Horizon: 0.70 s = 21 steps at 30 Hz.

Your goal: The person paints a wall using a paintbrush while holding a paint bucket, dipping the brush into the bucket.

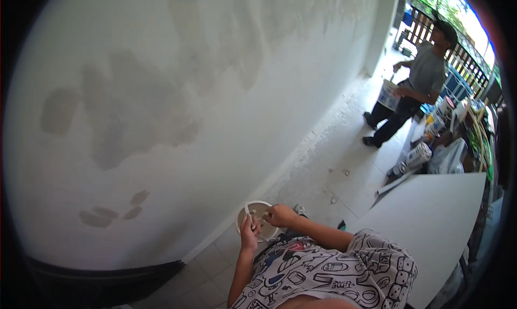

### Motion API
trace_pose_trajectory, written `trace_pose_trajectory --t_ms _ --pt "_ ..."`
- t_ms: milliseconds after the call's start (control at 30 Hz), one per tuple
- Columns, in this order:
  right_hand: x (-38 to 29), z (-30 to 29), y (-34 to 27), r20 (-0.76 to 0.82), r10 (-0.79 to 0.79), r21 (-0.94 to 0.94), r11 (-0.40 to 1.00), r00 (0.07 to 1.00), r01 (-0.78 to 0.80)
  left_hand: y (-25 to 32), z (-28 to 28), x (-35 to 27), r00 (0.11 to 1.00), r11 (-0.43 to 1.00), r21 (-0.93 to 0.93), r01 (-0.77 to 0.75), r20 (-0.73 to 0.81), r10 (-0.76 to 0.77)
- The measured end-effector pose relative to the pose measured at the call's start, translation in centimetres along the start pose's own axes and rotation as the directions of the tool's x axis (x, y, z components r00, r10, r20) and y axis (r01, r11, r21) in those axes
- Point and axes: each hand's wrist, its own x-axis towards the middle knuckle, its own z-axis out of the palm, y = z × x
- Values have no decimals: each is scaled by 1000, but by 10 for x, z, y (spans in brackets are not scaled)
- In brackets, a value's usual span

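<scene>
A round white bucket (pixel 239 220) with beige, paste-like material (pixel 266 230) inside is in front of my body, close to the foot of the wall. My left hand (pixel 249 230) is closed around a narrow white strip (pixel 246 208) that crosses the bucket's mouth and looks like its handle. Over the bucket's right side, my right hand (pixel 282 215) has its fingers bent inward. A small pale bit shows at its fingertips, too small to tell whether it is held.
Grey damp-looking patches (pixel 133 111) mark the white wall (pixel 226 147) on the left. A co-worker (pixel 428 70) stands on the tiled floor with a white bucket (pixel 388 95). A white board (pixel 436 212) lies at right, below piled cans and bags (pixel 446 157).
</scene>
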Motion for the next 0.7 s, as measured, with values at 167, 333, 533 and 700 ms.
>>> trace_pose_trajectory --t_ms 167,333,533,700 --pt "-15 3 34 -115 109 245 966 987 -78 -7 -2 0 999 1000 22 -6 -48 7" --pt "-33 14 55 77 189 668 720 979 -191 -11 -22 4 992 994 -32 -107 -76 105" --pt "-30 25 54 76 213 730 654 974 -200 -9 -38 4 993 983 -142 -119 -44 114" --pt "-27 14 43 114 228 690 682 967 -242 -1 -44 -8 987 974 -166 -154 16 159"
